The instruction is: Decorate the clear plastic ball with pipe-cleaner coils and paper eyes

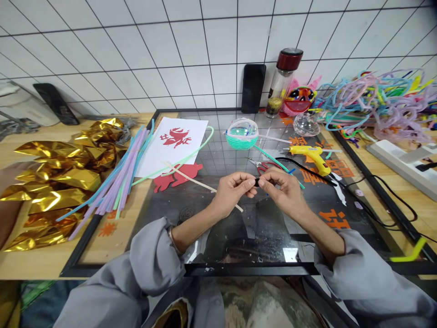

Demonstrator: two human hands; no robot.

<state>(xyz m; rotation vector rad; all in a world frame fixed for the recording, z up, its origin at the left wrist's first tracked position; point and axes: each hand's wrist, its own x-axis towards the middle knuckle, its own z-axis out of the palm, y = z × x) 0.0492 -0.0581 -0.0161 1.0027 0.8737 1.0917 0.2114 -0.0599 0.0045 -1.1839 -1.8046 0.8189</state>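
Over the middle of the glass-topped board, my left hand (234,191) and my right hand (282,189) meet, fingertips closed on a small black piece (257,182) between them. Its kind is too small to make out. Just behind my right hand lie scissors with red handles (262,167). Farther back is a clear plastic ball (241,130), its lower half wrapped in green fuzzy stem and a pale band around it. A wooden stick (194,180) runs beneath my left hand. To the left of my wrist rests a dark coil (186,214).
Yellow glue gun (309,157) and its black cable lie right, near a white power strip (403,166). Pipe cleaners (368,105) heap up behind. Left are purple and blue stems (114,177), white paper (160,152), gold foil (64,182) and another person's arm (10,191). A bottle (282,86) stands by the wall.
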